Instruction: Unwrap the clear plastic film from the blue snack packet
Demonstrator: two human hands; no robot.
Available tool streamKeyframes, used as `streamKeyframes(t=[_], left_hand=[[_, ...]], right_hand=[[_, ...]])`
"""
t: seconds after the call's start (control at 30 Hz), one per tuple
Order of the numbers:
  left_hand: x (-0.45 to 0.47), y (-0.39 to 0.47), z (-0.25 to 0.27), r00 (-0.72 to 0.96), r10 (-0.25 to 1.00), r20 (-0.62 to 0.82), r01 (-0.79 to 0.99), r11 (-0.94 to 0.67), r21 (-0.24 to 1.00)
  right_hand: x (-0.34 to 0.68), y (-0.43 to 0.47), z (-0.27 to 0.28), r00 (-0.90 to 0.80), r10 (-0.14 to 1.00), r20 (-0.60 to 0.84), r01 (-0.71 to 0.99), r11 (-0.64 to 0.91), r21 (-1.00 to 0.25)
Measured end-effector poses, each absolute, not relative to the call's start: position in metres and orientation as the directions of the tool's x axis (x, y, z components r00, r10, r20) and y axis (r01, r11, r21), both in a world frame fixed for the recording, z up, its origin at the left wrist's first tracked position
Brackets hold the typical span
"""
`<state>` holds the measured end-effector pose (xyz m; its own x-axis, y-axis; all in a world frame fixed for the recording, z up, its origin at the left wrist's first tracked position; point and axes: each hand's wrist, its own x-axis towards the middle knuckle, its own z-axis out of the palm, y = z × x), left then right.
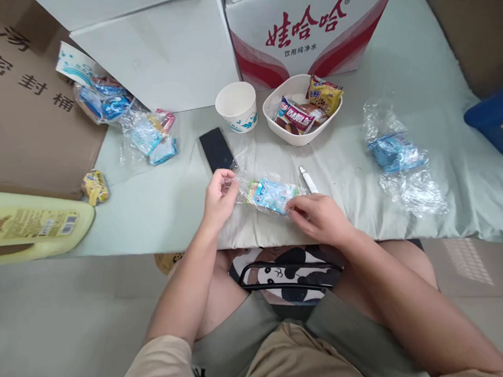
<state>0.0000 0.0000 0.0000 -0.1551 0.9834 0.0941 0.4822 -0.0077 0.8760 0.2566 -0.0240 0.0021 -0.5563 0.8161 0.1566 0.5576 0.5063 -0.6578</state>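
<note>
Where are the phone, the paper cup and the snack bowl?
phone [216, 149], head view, middle of its dark screen.
paper cup [237, 119], head view, its front wall.
snack bowl [297, 138], head view, its front rim.

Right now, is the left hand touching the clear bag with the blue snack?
Touching. The head view shows the left hand pinching the end of the clear bag, while the right hand presses its other end.

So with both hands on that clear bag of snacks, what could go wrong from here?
The left hand and right hand pinch opposite ends of the clear bag holding a blue packet. It lies near the table edge, so a lost grip might drop it into the lap. The thin film could tear if pulled hard. The phone and white pen-like tool lie close by and might get nudged.
</note>
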Motion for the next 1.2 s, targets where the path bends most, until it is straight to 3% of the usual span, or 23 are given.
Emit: streamKeyframes(t=[0.43, 0.63, 0.93, 1.2], left_hand=[[0.001, -0.001, 0.002, -0.177, 0.982, 0.070, 0.429, 0.013, 0.903], [0.005, -0.002, 0.000, -0.126, 0.991, 0.051, 0.444, 0.010, 0.896], [0.019, -0.009, 0.002, 0.129, 0.991, -0.033, 0.683, -0.065, 0.728], [0.020, -0.009, 0.004, 0.175, 0.984, -0.010, 0.743, -0.126, 0.657]], right_hand=[[0.258, -0.024, 0.001, -0.539, 0.821, 0.191, 0.536, 0.509, -0.673], [0.257, -0.025, 0.001, -0.561, 0.816, 0.139, 0.562, 0.499, -0.659], [0.254, -0.025, 0.002, -0.653, 0.755, 0.064, 0.575, 0.549, -0.606], [0.252, -0.025, 0.001, -0.669, 0.742, 0.053, 0.579, 0.564, -0.589]])
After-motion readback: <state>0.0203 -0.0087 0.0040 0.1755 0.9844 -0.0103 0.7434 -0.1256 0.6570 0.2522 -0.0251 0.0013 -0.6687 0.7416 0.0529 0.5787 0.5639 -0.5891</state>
